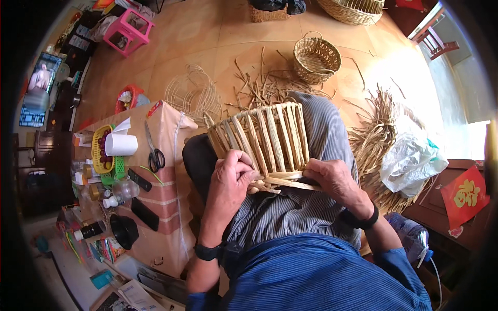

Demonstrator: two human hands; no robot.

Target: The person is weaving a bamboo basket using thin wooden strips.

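Both forearms rise from near edge, bare below rolled blue sleeves, dark band on each wrist. Left hand [232, 179] knuckles up, fingers curled tight, thumb pressed toward right. Right hand [332, 177] mirrors it, fingers pinched leftward, wrist bent. Hands close together, fingertips near but apart, over lap.

Basket frame [262, 140] on lap, scissors [154, 152] left.

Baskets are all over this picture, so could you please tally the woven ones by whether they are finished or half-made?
Half-made basket, held on the lap by the left hand and right hand: 1
Finished baskets on the floor: 2
Total: 3
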